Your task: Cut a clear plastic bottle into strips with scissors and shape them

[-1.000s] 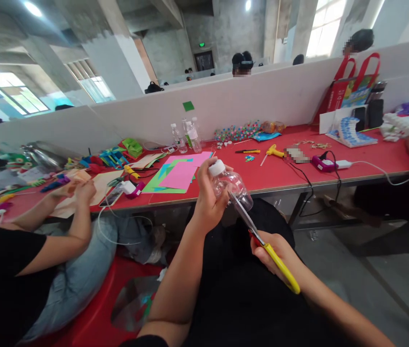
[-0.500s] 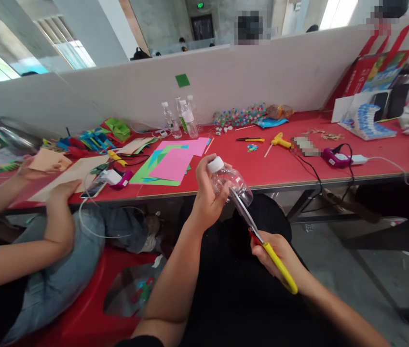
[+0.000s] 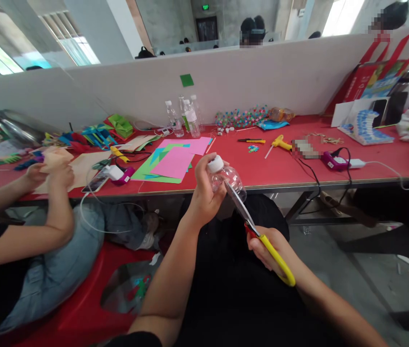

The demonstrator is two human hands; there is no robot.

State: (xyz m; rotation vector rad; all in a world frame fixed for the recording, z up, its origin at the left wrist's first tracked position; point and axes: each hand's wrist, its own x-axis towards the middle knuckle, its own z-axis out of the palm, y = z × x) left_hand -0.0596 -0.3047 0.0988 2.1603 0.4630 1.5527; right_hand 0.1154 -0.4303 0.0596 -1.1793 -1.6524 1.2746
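A clear plastic bottle piece with a white cap tilts in front of the table edge, its cap toward the upper left. My left hand is wrapped round its left side, thumb on the near side. In my right hand is a pair of scissors with yellow and red handles. The blades point up and left, their tips at the bottle's wall near my left thumb. Whether the tips are through the plastic I cannot tell.
On the red table lie coloured paper sheets, a craft knife, a yellow glue gun and its cable. Several plastic bottles stand by the partition. At left, another person's hands hold paper.
The scissors and bottle have shifted slightly left in view, still in my hands. The person at left has raised both hands together round the paper. The camera view has tipped a little.
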